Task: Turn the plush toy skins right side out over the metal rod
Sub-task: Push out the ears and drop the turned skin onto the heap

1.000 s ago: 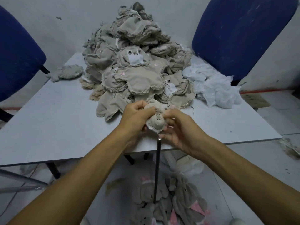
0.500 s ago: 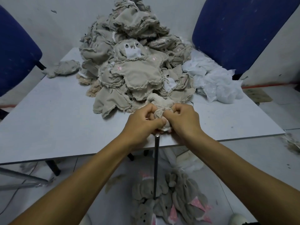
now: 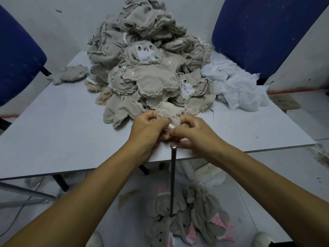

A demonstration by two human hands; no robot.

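Note:
A beige plush toy skin (image 3: 171, 114) is bunched on top of the upright metal rod (image 3: 172, 179), whose tip shows just under my hands. My left hand (image 3: 147, 126) grips the skin's left side with curled fingers. My right hand (image 3: 191, 131) pinches its right side, thumb against fingers. Most of the skin is hidden between the two hands. Behind them a tall pile of inside-out beige skins (image 3: 149, 65) lies on the grey table (image 3: 53, 125). Turned grey plush toys with pink ears (image 3: 192, 220) lie on the floor around the rod's base.
White filling or fabric (image 3: 235, 88) sits at the table's right back. One loose skin (image 3: 71, 73) lies at the left back. Blue chairs stand on the left (image 3: 17, 56) and the right (image 3: 263, 32). A white bag (image 3: 204, 173) is under the table.
Both hands have drawn together and pulled the skin down over the rod's tip, closing tighter around it. My view has shifted slightly downward.

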